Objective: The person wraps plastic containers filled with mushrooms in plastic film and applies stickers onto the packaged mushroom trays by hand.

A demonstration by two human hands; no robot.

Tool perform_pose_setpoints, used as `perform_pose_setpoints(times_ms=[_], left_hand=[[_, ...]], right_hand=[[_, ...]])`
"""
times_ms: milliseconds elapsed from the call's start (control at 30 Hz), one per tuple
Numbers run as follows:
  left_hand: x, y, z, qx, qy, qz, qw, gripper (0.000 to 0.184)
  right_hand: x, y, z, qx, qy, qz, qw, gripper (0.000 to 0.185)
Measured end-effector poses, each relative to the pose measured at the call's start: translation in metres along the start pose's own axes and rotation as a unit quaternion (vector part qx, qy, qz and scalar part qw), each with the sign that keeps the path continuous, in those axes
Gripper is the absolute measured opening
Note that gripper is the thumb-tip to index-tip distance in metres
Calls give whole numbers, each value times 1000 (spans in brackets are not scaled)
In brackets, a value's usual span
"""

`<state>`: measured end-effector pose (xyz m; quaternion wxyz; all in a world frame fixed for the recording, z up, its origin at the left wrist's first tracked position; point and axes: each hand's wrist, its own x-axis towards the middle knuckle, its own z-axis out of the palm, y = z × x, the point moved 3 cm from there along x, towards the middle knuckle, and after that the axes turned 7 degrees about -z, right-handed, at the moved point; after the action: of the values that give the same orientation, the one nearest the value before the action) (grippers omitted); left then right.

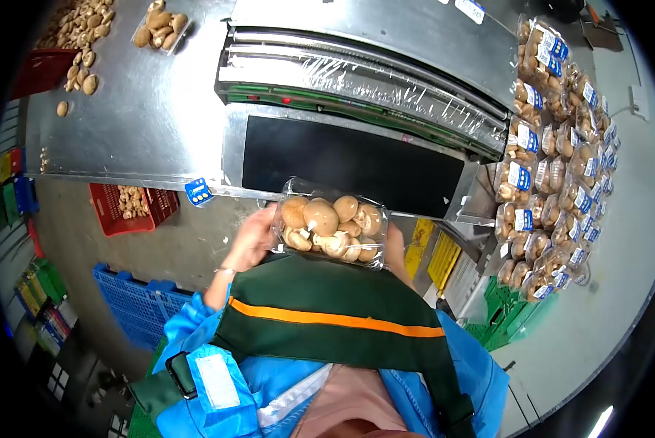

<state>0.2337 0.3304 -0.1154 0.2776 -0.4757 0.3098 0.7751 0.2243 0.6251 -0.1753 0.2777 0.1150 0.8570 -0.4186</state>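
Note:
A clear plastic tray of brown mushrooms (333, 225) is held level in front of my apron, close to the wrapping machine's front edge. My left hand (253, 239) grips its left end, with the fingertips partly behind the plastic. At the right end is my right hand (394, 247), mostly hidden by the tray, and it supports that side. Shiny film shows over the mushrooms; whether it is sealed underneath is hidden. Just beyond the tray lies the machine's black plate (349, 160), and behind it a film roll (371, 80) with crinkled clear film.
Packed, labelled mushroom trays (553, 168) are stacked at the right. An unlabelled mushroom tray (159, 31) and loose mushrooms (83, 22) lie on the metal table (159, 109). A blue label (198, 192) hangs at its edge. Below are a red crate (126, 208) and a blue pallet (141, 299).

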Motion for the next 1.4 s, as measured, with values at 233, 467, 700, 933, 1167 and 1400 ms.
perform_pose_setpoints(times_ms=[233, 467, 700, 933, 1167, 1400], left_hand=[[-8, 3, 48, -18, -341, -20, 940, 27], [-60, 102, 103, 79, -451, -55, 887, 66], [-41, 143, 92, 124, -444, 22, 887, 93], [-64, 183, 149, -244, -563, 255, 747, 46], [-61, 181, 145, -300, -360, 235, 852, 63], [-61, 172, 154, -274, -462, 142, 832, 65]], right_hand=[[11, -99, 27, 265, -262, 54, 926, 43], [-29, -218, -95, 214, -365, -261, 868, 53], [112, -361, -181, -68, -159, -377, 910, 41], [413, -301, -302, -191, 9, -40, 981, 55], [365, -318, -300, -91, 55, -232, 967, 20], [26, -403, -267, 106, 227, -674, 695, 9]])
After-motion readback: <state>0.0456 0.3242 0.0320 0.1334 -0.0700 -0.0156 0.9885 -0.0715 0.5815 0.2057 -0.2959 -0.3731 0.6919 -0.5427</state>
